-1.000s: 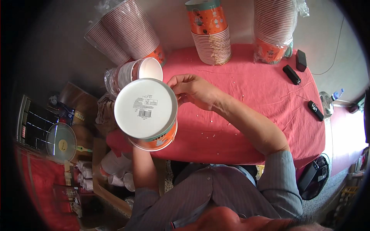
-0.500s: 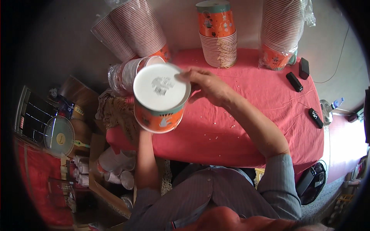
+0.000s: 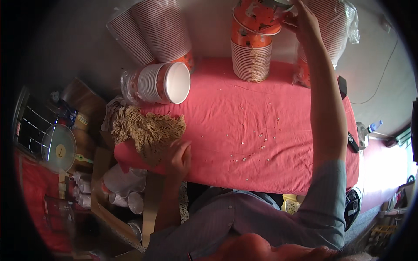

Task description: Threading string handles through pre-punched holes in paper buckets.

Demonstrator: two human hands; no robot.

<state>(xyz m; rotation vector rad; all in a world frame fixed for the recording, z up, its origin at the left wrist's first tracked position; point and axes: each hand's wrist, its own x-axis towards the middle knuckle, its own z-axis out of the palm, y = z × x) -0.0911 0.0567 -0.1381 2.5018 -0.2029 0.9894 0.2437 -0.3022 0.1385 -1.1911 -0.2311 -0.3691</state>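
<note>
At the far side of the table, my right hand [image 3: 301, 19] grips an orange paper bucket [image 3: 254, 15] by its green base end. That bucket is upside down over the stack of buckets [image 3: 251, 58], its white rim slightly tilted around the one beneath. Tan strings hang down the front of that stack. My left hand [image 3: 179, 158] rests near the table's front left edge with its fingers curled, beside a bundle of tan strings [image 3: 148, 126]. Whether it pinches a strand is hidden.
A partly wrapped stack of buckets [image 3: 152, 83] lies on its side at the left. Tall wrapped stacks [image 3: 163, 32] stand behind it, another wrapped stack [image 3: 333, 30] at the far right. Small bits dot the red cloth [image 3: 217, 113]. Below left stands an open cardboard box [image 3: 154, 204] with white cups.
My right hand has carried the bucket away and to the right, onto the stack. My left hand has come out from under it, down beside the strings, which the bucket partly hid.
</note>
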